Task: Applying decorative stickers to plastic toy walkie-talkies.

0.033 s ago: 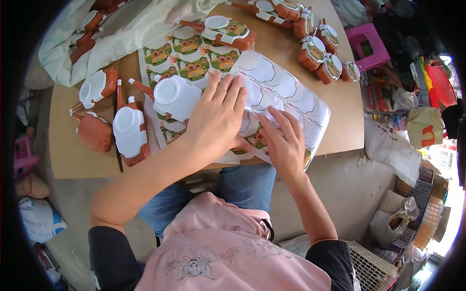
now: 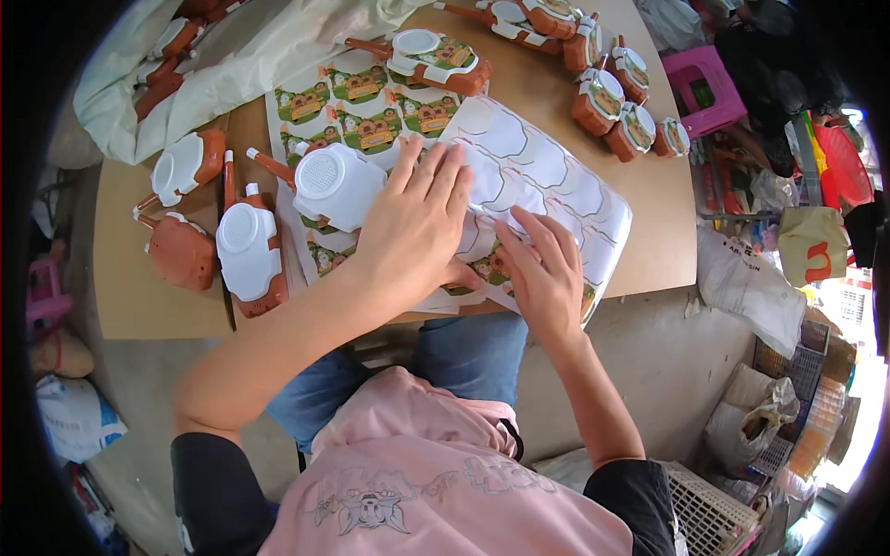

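My left hand (image 2: 415, 208) lies open on a printed sticker sheet (image 2: 374, 130), its fingers stretched out and pointing away from me. Beside it, my right hand (image 2: 545, 273) bends its fingers at the edge of a folded-back sheet (image 2: 547, 171), whose pale underside shows faint outlines. Its thumb and fingertips meet at that edge; what lies between them is mostly hidden. Cartoon stickers show between my hands. Touching the left side of my left hand is a white and brown plastic toy (image 2: 339, 190) with a brown stick and a round, dotted disc.
Similar toys (image 2: 248, 246) lie at the left, at the back and in a group (image 2: 598, 97) at the far right. A whitish plastic bag (image 2: 250, 79) covers the far left of the brown tabletop (image 2: 640, 250). A pink stool (image 2: 702, 88) and a white sack (image 2: 746, 283) stand right of the table.
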A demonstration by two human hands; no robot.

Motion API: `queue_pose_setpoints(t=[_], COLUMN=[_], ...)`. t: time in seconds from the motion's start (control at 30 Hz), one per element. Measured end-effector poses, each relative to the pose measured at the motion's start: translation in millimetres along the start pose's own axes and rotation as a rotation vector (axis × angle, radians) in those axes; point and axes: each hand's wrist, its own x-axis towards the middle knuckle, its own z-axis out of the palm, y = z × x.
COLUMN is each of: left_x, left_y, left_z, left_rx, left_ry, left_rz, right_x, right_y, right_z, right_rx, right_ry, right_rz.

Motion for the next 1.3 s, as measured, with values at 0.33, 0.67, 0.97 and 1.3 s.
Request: queue_pose_setpoints(t=[0.33,0.67,0.97,1.3], left_x=[-10.8,-31.4,-31.7,-48.3], left_y=[23.7,16.7,12.6,-6.0], left_z=[-20.3,-9.9,-10.1,-41.7], left_rx=[-0.079,-0.211,-0.306,-0.452], left_ry=[0.008,0.019,0.022,0.033], left_rz=[-0.034,-0.218,-0.187,-0.099], right_x=[10.7,21.7,31.0,49.5], right_y=[-26.8,-25.9,-59.2,-16.8], right_z=[-12.9,-20.1,-39.3,-44.6], right_rx=[0.213,0.226,0.543,1.043], right_ry=[-0.108,-0.147,-0.235,0.048], right_rz=[0.136,0.256,0.409,0.602])
